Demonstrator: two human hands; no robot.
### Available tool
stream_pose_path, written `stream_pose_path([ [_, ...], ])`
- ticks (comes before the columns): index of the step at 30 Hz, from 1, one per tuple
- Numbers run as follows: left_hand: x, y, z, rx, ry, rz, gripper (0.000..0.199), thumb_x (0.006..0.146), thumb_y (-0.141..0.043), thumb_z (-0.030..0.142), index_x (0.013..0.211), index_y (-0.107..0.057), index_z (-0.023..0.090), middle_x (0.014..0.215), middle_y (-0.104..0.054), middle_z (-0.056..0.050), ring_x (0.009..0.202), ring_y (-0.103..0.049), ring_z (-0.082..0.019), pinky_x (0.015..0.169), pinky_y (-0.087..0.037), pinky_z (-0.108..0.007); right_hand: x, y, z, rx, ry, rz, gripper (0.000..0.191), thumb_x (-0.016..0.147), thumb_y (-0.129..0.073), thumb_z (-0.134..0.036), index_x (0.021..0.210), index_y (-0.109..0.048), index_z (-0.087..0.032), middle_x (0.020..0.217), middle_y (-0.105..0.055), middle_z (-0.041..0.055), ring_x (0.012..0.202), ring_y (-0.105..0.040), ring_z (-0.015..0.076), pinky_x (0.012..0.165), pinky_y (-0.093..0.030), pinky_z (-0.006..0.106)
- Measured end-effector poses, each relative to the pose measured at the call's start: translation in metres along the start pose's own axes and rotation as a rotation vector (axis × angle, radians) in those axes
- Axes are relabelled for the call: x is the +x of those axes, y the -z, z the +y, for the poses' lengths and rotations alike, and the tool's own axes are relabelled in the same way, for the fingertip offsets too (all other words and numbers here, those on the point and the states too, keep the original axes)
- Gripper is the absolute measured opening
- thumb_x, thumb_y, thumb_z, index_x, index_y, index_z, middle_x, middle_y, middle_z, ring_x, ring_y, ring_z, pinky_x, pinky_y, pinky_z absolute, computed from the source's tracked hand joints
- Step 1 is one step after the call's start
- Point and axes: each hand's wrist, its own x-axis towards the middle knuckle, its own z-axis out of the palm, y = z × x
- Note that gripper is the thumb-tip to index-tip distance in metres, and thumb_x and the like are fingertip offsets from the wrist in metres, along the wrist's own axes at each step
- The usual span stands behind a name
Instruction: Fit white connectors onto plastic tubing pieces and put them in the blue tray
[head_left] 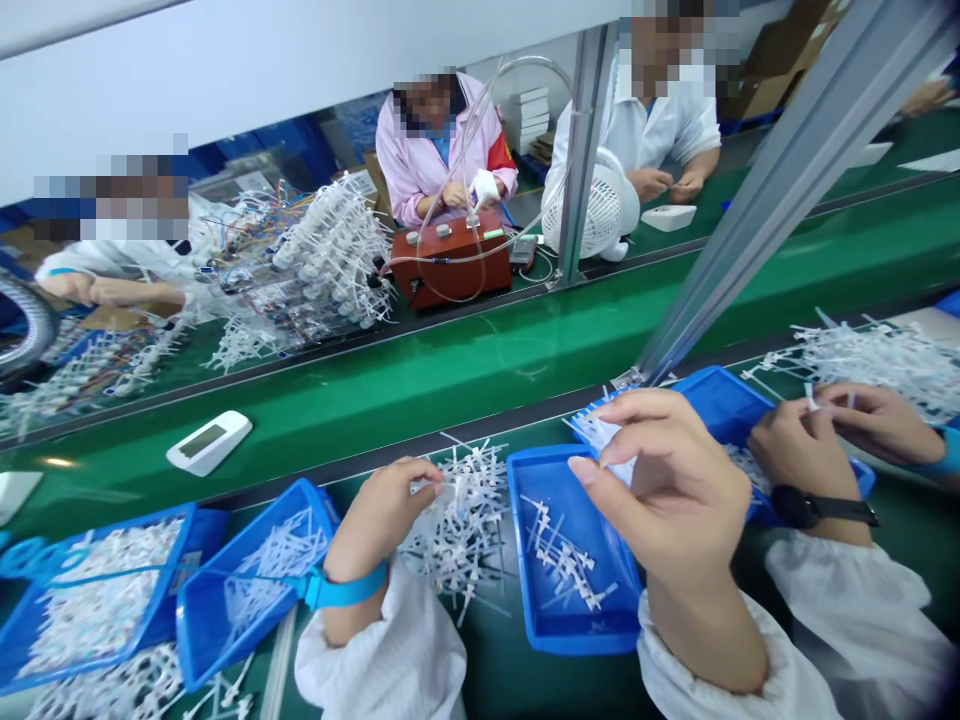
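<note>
My left hand [386,505], with a blue strap [349,588] round its wrist, is over the left edge of a loose pile of white plastic pieces with thin stems [472,520]. Its thumb and fingers come together in a pinch; what they hold, if anything, I cannot make out. Raised above a blue tray [525,560], my right hand [667,490] has thumb and forefinger pinched, with any small thing between them too small to tell. Several joined white pieces [570,570] lie in that tray.
At left, one blue tray [196,610] holds thin translucent strips and another blue tray [169,600] white parts. A co-worker's hands [810,450] work close on my right. A metal post [750,230] slants beyond. A white device [210,443] lies on the green belt [450,350].
</note>
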Motion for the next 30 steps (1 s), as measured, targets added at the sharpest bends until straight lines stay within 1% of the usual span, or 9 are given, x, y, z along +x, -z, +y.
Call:
stream_pose_path([
  [7,0.007,-0.005,-0.015,0.026,0.029,-0.025,0.016,0.092,-0.065,0.028,0.100,-0.078,0.027,0.116,-0.072,-0.002,0.106,-0.068,-0.022,0.098,-0.048,-0.034,-0.001,-0.001,-0.002,0.105,-0.010,0.018,0.024,0.086,-0.067,0.005,0.083,-0.068,-0.018,0.095,-0.072,0.0015,0.091,-0.069,0.0166,0.081,-0.055,0.035],
  [12,0.008,-0.005,-0.018,0.047,0.040,-0.027,0.016,0.092,-0.069,0.026,0.103,-0.081,0.028,0.119,-0.073,-0.002,0.112,-0.068,-0.024,0.102,-0.048,-0.035,-0.002,-0.002,-0.002,-0.023,-0.081,0.080,0.032,0.093,-0.059,0.005,0.096,-0.075,-0.022,0.120,-0.073,0.0021,0.109,-0.070,0.0155,0.086,-0.056,0.031],
  [15,0.005,-0.002,-0.017,0.066,0.041,-0.016,0.019,0.094,-0.069,0.027,0.108,-0.081,0.029,0.124,-0.071,-0.003,0.115,-0.067,-0.026,0.106,-0.047,-0.039,-0.003,-0.002,0.000,-0.033,-0.101,0.072,0.034,0.092,-0.060,0.005,0.094,-0.076,-0.024,0.120,-0.073,0.0013,0.111,-0.069,0.0154,0.089,-0.056,0.031],
  [18,0.000,0.000,-0.003,0.088,-0.013,0.037,0.024,0.099,-0.066,0.033,0.119,-0.078,0.030,0.130,-0.068,-0.004,0.125,-0.062,-0.028,0.112,-0.045,-0.044,-0.004,-0.002,0.000,-0.003,-0.131,0.055,0.034,0.089,-0.062,0.007,0.088,-0.075,-0.024,0.120,-0.072,0.0015,0.109,-0.069,0.0163,0.088,-0.056,0.032],
  [21,-0.004,-0.008,0.029,0.090,-0.161,0.060,0.028,0.100,-0.066,0.032,0.127,-0.074,0.030,0.131,-0.068,-0.004,0.125,-0.062,-0.027,0.112,-0.046,-0.045,-0.006,-0.002,0.000,0.031,-0.171,0.023,0.035,0.088,-0.060,0.008,0.086,-0.074,-0.024,0.122,-0.072,0.0004,0.112,-0.068,0.0172,0.091,-0.056,0.033],
  [23,-0.005,-0.016,0.050,0.088,-0.274,-0.002,0.031,0.099,-0.067,0.031,0.130,-0.071,0.032,0.131,-0.069,-0.003,0.124,-0.063,-0.026,0.110,-0.047,-0.045,-0.006,-0.002,-0.002,0.046,-0.192,0.001,0.036,0.088,-0.059,0.009,0.086,-0.073,-0.024,0.123,-0.071,-0.0009,0.113,-0.068,0.0167,0.092,-0.056,0.032],
  [25,-0.004,-0.022,0.062,0.082,-0.361,-0.084,0.034,0.099,-0.069,0.031,0.133,-0.069,0.033,0.131,-0.070,-0.001,0.125,-0.064,-0.026,0.111,-0.048,-0.044,-0.006,-0.002,-0.003,0.059,-0.195,-0.016,0.037,0.088,-0.057,0.009,0.087,-0.072,-0.024,0.122,-0.072,-0.0020,0.112,-0.068,0.0151,0.093,-0.056,0.030],
  [27,-0.003,-0.022,0.058,0.068,-0.364,-0.085,0.035,0.098,-0.069,0.031,0.133,-0.068,0.031,0.132,-0.070,-0.001,0.125,-0.064,-0.026,0.111,-0.049,-0.044,-0.006,-0.001,-0.005,0.088,-0.197,-0.019,0.037,0.089,-0.055,0.008,0.090,-0.072,-0.024,0.119,-0.072,-0.0015,0.113,-0.068,0.0142,0.094,-0.056,0.029],
  [30,-0.002,-0.013,0.033,0.053,-0.214,0.078,0.034,0.100,-0.065,0.033,0.132,-0.068,0.025,0.129,-0.071,-0.006,0.119,-0.068,-0.027,0.105,-0.053,-0.044,-0.005,0.000,-0.007,0.184,-0.245,0.000,0.028,0.091,-0.058,0.003,0.094,-0.067,-0.023,0.118,-0.070,0.0008,0.114,-0.068,0.0161,0.094,-0.057,0.031],
])
